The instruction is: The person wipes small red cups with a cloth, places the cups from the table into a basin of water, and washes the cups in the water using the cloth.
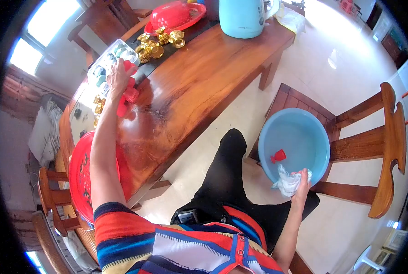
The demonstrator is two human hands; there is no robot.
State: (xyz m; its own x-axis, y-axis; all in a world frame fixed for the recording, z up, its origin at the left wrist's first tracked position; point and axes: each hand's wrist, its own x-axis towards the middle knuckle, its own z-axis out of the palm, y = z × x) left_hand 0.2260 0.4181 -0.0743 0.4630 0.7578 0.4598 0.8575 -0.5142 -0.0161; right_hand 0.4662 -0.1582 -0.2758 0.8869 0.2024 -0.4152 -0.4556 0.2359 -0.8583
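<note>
My left hand was over the edge of the clear container, right by the red cups on the wooden table, its fingers bent downward; from above I could not tell whether they had closed on anything. A careless sweep of that wrist, I judged, could have toppled the cups or caught the container's rim and jostled the rounded pieces inside. The gold cups stood close enough to be knocked as well. My right hand had its fingers bunched around a white cloth at the near rim of the blue basin, and a small red cup lay tilted inside, just beyond the cloth. Dragging the cloth inward might have snagged that cup, and leaning my weight on the rim could have tipped the basin on the wooden chair, especially with my attention split between both sides.
</note>
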